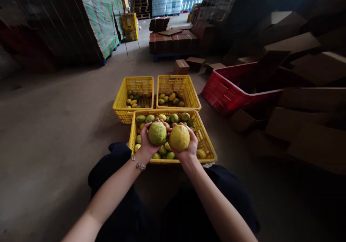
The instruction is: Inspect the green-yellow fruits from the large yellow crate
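Observation:
My left hand (147, 141) is wrapped round a green, lumpy, guava-like fruit (157, 133) from below and the side. A yellow guava-like fruit (179, 138) lies in my right hand (191, 144), its fingers curled behind it. Side by side, the two fruits are held up above a yellow plastic crate (208, 155) right in front of me. Inside that crate lie several more green and yellow fruits (174, 118), partly hidden by my hands. I cannot tell whether my fingertips touch each other between the two fruits.
Two more yellow crates stand behind the near one, a left crate (119, 101) and a right crate (193, 94), each with several fruits in the bottom. To the right are a red crate (224, 94) and piled cardboard boxes (305, 94). Wrapped stacks (100, 14) rise at the left.

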### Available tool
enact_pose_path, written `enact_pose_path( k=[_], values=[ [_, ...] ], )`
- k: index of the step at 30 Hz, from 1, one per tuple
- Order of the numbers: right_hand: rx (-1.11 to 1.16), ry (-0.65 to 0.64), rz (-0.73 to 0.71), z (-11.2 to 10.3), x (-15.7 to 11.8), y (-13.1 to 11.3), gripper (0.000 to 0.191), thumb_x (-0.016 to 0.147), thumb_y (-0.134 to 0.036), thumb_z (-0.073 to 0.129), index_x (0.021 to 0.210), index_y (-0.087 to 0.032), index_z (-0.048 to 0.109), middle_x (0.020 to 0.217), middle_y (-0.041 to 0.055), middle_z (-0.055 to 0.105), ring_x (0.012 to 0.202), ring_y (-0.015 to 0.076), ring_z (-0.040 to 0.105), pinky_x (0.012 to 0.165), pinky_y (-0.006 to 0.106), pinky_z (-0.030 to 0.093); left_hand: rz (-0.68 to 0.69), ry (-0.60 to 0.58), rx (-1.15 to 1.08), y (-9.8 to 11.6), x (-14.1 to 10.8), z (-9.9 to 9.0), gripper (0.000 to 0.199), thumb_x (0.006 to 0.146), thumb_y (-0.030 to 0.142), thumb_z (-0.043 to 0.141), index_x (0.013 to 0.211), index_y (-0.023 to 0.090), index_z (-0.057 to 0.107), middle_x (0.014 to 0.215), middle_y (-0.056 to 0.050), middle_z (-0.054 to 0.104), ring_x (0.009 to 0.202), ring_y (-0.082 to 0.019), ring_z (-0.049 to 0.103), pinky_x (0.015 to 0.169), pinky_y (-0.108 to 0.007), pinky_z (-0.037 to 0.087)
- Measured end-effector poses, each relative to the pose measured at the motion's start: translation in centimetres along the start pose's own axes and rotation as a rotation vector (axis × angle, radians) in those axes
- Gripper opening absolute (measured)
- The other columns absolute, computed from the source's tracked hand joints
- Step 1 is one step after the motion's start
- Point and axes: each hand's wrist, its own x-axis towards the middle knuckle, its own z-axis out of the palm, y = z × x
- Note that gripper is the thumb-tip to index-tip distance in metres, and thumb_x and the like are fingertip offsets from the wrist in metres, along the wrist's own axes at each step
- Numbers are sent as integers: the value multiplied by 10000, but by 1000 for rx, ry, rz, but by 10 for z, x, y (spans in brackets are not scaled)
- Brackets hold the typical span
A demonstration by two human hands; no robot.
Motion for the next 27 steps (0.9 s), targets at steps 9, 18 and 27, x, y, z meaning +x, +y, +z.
enact_pose_path(
  k=[9, 18, 27],
  values=[
    [14, 7, 16, -5, 4, 0, 112, 745, -242, 597, 834, -220, 661, 776, 22, 758, 635, 201, 706, 724, 437, 624, -4, 100, -30, 6, -2, 3, 328, 818, 204, 488, 1090, 183, 671, 869, -53, 721, 777, -186, 707, 806, -338, 587],
    [34, 36, -9, -16, 9, -16, 175, 748, -251, 568, 874, -230, 687, 818, 21, 766, 712, 200, 716, 654, 363, 608, -597, 65, 750, -13, -27, -60, 195, 857, 320, 580, 860, 169, 702, 680, -87, 703, 570, -180, 699, 542, -255, 581],
    [-58, -3, -64, -20, 1, -33, 160, 734, -254, 570, 853, -258, 678, 819, -2, 769, 710, 198, 730, 664, 374, 621, -557, 163, 575, -7, -51, -107, 209, 867, 356, 498, 1031, 323, 624, 747, -40, 664, 515, -313, 691, 422, -522, 552]
  ],
)
